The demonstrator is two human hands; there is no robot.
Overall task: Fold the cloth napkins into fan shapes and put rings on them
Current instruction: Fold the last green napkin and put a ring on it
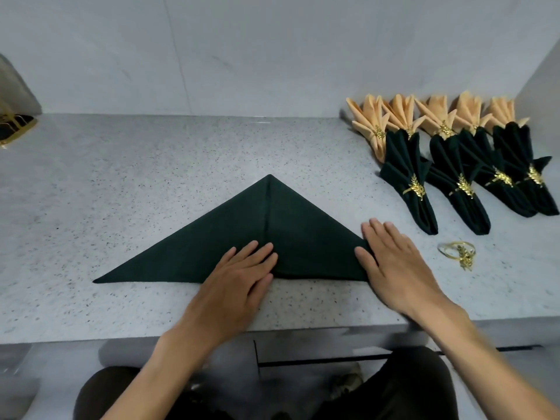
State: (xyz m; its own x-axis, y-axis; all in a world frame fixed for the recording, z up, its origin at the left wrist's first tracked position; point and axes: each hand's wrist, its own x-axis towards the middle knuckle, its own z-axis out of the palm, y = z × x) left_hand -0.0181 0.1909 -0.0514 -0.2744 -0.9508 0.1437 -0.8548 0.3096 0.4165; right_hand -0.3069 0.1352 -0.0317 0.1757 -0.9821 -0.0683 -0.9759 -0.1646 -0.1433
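Observation:
A dark green napkin (230,234) lies flat on the speckled counter (121,183), folded into a wide triangle with its point away from me and a crease down the middle. My left hand (239,274) presses flat on the napkin's near edge at the centre, fingers straight. My right hand (394,265) lies flat over the napkin's right corner, fingers straight. A loose gold ring with a leaf ornament (459,251) sits on the counter just right of my right hand.
Several folded dark green napkins with gold rings (454,180) lie at the right, and several peach ones with rings (424,116) behind them against the wall. A gold-rimmed dark object (15,125) sits at the far left. The counter's front edge runs below my wrists.

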